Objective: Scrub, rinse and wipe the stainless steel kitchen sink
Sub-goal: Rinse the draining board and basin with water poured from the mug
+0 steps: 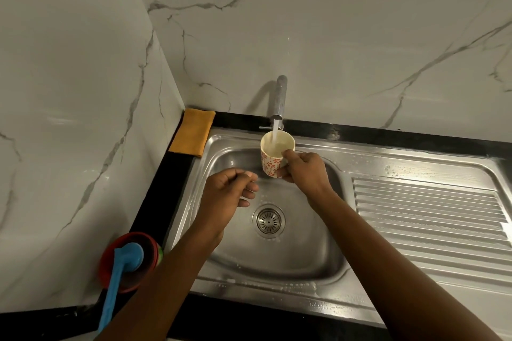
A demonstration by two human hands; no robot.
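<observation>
Sink (277, 260) sits in the black counter, with wet suds on its near rim. Right hand (304, 171) grips floral cup (273, 160) upright under the running tap (280, 99) at the basin's back edge. Left hand (227, 194) hovers over the basin's left side, fingers loosely curled, empty.

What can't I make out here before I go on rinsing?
Head view only:
- Whether the cup has a handle: the right hand's grip covers that side.
- Water level in the cup: blurred by the stream.
- Whether the left hand pinches anything: fingers curled, too small to tell.
- What the bowl holds: covered by the brush head.
- Far end of the drainboard: cut off by the right edge.
</observation>
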